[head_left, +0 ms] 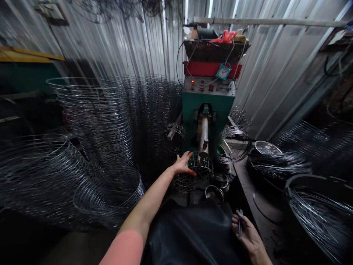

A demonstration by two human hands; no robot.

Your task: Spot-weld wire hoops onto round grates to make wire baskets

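My left hand (183,164) reaches forward to the left side of a round wire basket frame (204,170), its orange-covered fingertips at the wire rim. The frame sits below the metal arm (204,136) of a green machine (208,99). Near the lower right, my right hand (246,231) is raised palm up, its fingers curled around small metal pieces (239,221). A dark apron or cloth (190,235) covers my lap.
Tall stacks of wire rings (96,121) fill the left side. Wire coils (234,143) hang right of the machine. A black tub (292,184) of wires stands at the right, beside another wire bundle (278,162). Small metal rings (214,192) lie below the machine.
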